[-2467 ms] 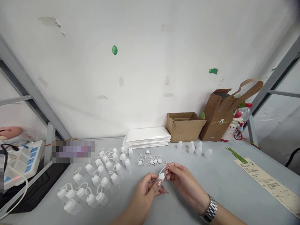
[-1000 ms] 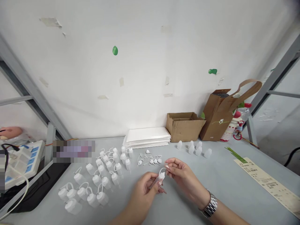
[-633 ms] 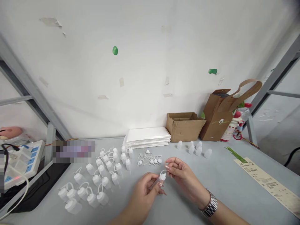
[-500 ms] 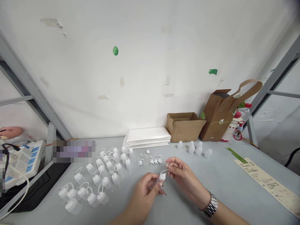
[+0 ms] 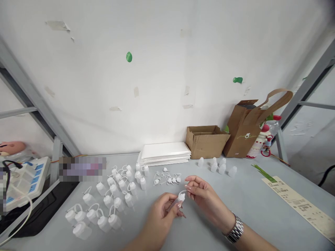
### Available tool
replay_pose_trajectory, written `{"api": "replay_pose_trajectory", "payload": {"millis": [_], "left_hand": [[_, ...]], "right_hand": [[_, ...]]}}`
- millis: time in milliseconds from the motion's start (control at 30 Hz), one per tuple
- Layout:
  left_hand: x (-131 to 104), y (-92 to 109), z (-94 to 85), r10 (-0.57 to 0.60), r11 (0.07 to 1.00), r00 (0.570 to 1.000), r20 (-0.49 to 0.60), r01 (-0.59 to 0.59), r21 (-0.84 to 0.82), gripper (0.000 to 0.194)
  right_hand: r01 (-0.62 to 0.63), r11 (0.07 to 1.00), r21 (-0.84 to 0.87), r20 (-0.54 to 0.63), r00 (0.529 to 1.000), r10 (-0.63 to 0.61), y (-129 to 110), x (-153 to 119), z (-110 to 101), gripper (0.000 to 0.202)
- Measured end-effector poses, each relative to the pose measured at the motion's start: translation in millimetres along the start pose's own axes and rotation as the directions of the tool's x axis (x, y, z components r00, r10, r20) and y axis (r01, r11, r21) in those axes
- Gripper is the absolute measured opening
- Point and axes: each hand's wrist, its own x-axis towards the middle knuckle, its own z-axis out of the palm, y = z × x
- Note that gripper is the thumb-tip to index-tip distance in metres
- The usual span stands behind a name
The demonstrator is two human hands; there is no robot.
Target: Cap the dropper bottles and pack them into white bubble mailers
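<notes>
My left hand (image 5: 162, 211) is wrapped round a small translucent squeeze bottle, tilted, its lower part hidden by the fingers. A white cap (image 5: 181, 197) sits on its mouth, with a thin strap (image 5: 183, 191) looping up from it. The thumb and fingertips of my right hand (image 5: 202, 192) pinch the strap's far end. To the left stand several capped bottles (image 5: 113, 221) with looped straps; one lies tipped over. Loose white caps with straps (image 5: 170, 180) are scattered beyond my hands. Several uncapped bottles (image 5: 222, 169) are farther back on the right, one leaning or lying.
White flat boards (image 5: 164, 151) are stacked against the wall, beside an open cardboard box (image 5: 208, 144) and a brown paper bag (image 5: 240, 132). A long paper slip (image 5: 300, 205) and green strips lie on the right. A black mat (image 5: 44, 209) and a blue-labelled organiser (image 5: 36, 183) occupy the left.
</notes>
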Motion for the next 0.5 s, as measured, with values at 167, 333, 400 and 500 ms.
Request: {"api": "replay_pose_trajectory", "payload": {"millis": [167, 333, 400, 500], "left_hand": [[0.1, 1.7, 0.8, 0.000, 1.000, 1.000, -0.004, 0.000, 0.007, 0.035], [0.3, 0.0, -0.2, 0.001, 1.000, 1.000, -0.004, 0.000, 0.021, 0.037], [0.2, -0.6, -0.6, -0.002, 1.000, 1.000, -0.008, 0.003, 0.026, 0.036], [0.1, -0.2, -0.5, -0.003, 1.000, 1.000, -0.008, 0.003, 0.027, 0.035]], "right_hand": [[-0.005, 1.000, -0.013, 0.015, 1.000, 0.005, 0.8, -0.4, -0.3, 0.027], [-0.012, 1.000, 0.022, -0.012, 1.000, 0.013, 0.9, -0.3, 0.2, 0.027], [-0.013, 1.000, 0.026, -0.014, 1.000, 0.013, 1.0, 0.1, 0.1, 0.027], [-0.020, 1.000, 0.021, -0.009, 1.000, 0.020, 1.5, 0.4, -0.2, 0.027]]}}
